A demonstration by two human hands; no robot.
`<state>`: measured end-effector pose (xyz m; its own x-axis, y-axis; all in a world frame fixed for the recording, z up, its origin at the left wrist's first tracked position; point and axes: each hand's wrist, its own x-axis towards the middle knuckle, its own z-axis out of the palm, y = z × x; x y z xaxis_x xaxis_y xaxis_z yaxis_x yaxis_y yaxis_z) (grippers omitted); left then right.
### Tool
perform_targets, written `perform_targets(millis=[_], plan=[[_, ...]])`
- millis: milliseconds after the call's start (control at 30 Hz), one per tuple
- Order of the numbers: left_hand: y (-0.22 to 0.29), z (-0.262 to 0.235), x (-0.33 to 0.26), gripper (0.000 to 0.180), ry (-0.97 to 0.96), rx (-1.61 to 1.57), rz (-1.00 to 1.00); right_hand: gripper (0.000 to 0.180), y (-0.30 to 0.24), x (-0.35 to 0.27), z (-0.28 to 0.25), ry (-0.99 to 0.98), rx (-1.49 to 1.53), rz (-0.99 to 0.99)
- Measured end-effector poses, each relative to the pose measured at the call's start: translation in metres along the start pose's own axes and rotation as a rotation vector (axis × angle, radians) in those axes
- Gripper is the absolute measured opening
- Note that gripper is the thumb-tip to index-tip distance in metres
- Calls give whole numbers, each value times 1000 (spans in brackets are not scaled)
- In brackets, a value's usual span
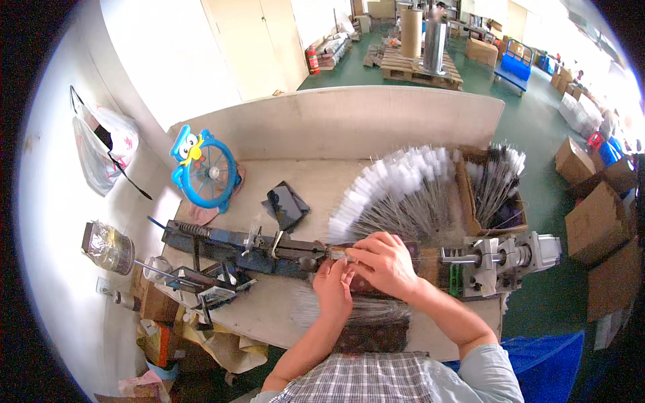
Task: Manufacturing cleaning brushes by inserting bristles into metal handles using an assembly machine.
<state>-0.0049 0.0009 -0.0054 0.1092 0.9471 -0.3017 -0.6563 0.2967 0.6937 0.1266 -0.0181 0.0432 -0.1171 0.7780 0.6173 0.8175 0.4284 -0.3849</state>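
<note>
My left hand [334, 287] and my right hand [384, 263] meet over the middle of a long blue metal machine [235, 247] lying across the wooden bench [269, 316]. Both pinch a thin wire-stemmed brush [339, 254] at the machine's jaw, right fingers curled over it. A fan of white-tipped wire brushes [396, 195] lies just beyond my hands. A second bundle of brushes [376, 310] rests under my wrists near the bench's front edge.
A grey motor unit [504, 258] ends the machine at right. A cardboard box [500, 201] holds more brushes. A dark phone [287, 205] and a blue cartoon fan [205, 168] sit on the bench. Plastic bags [101, 144] hang on the left wall. Cartons [594, 218] stand right.
</note>
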Motion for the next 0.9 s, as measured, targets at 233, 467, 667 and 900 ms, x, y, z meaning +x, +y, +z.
perform_targets(millis=[233,467,667,900], plan=[[2,-1,1,5,6,-98,-78,30,-3,-6,8,21,1,34],[2,-2,0,7,-3,-195,-81,28,-6,-2,12,7,-14,68],[1,-3,1,7,-27,-205,-72,26,-6,2,17,1,-40,42],[-1,1,3,8,-16,-102,0,25,-6,0,15,13,-21,70]])
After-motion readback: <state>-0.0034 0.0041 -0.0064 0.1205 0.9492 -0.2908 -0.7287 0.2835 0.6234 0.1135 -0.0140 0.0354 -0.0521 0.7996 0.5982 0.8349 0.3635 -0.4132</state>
